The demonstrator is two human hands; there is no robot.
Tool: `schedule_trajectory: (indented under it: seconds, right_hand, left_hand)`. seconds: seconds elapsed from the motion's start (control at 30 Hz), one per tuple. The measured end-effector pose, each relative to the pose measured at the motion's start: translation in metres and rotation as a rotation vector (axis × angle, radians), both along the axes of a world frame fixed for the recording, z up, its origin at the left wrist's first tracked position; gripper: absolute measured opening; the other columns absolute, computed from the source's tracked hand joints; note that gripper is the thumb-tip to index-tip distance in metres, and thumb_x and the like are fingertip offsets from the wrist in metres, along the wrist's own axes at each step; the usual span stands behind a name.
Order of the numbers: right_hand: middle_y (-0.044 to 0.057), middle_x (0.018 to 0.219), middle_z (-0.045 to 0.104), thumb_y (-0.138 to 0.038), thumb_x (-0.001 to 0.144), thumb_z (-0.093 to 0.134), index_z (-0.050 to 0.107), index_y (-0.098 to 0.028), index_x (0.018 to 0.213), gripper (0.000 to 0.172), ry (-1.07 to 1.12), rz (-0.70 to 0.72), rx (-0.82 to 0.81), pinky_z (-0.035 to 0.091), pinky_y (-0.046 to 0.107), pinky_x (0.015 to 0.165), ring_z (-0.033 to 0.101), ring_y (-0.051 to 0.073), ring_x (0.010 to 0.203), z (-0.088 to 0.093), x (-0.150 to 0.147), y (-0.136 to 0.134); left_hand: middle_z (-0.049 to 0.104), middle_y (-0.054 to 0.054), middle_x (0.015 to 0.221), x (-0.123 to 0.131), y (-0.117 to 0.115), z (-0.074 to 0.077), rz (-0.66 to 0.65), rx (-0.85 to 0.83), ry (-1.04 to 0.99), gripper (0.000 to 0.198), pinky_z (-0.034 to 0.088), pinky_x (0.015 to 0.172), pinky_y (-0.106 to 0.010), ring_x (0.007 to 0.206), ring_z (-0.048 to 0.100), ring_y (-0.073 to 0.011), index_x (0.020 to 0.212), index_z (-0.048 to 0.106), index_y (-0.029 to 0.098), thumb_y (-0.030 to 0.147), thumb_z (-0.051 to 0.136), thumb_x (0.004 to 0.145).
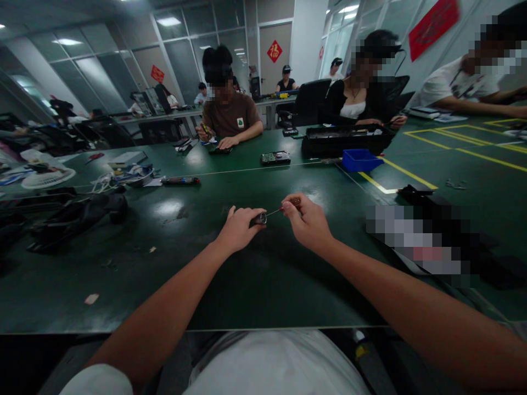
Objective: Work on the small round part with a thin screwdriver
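Note:
My left hand is closed on a small dark cylindrical part, its round, metallic-looking end turned toward the right. Most of that part is hidden behind the fingers. In my right hand is a screwdriver with a thin shaft and a reddish-brown handle, gripped between thumb and fingers. The shaft points left and its tip is at or close to the part's round end; whether they touch I cannot tell. Both hands are just above the green tabletop.
Ahead lie a hard drive, a blue bin and a long black housing. A pen-like tool, cables and a black bag are at left. Co-workers sit across the table. A blurred-out item lies at right.

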State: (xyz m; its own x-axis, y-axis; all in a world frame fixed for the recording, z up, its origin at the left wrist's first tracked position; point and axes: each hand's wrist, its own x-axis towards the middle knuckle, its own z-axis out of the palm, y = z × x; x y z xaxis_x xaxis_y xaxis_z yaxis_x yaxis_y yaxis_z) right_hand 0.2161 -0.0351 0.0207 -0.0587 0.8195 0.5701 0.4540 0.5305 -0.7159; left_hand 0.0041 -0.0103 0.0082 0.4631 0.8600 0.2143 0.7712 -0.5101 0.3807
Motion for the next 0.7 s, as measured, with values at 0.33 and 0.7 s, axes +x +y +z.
schedule_trajectory:
  seconds: [0.33, 0.7]
  right_hand:
    - [0.004, 0.081, 0.069, -0.034, 0.098, 0.05, 0.06, -0.023, 0.093, 0.016, -0.021, -0.035, 0.024, 0.047, 0.033, 0.07, 0.067, 0.02, 0.075, 0.0011, 0.0002, -0.0009]
    - [0.003, 0.081, 0.069, -0.034, 0.099, 0.048, 0.058, -0.024, 0.093, 0.016, -0.016, -0.072, 0.047, 0.047, 0.034, 0.07, 0.065, 0.019, 0.072, 0.0043, 0.0006, -0.0026]
  left_hand:
    - [0.068, -0.005, 0.116, 0.001, -0.0012, 0.0016, 0.0, -0.024, -0.028, 0.037, 0.021, 0.118, -0.06, 0.116, 0.058, -0.0262, 0.131, 0.06, 0.029, 0.033, 0.061, 0.093]
    - [0.068, -0.005, 0.122, -0.0009, 0.0009, -0.0019, -0.008, -0.059, -0.071, 0.039, 0.021, 0.117, -0.062, 0.119, 0.058, -0.0265, 0.131, 0.059, 0.03, 0.034, 0.063, 0.093]
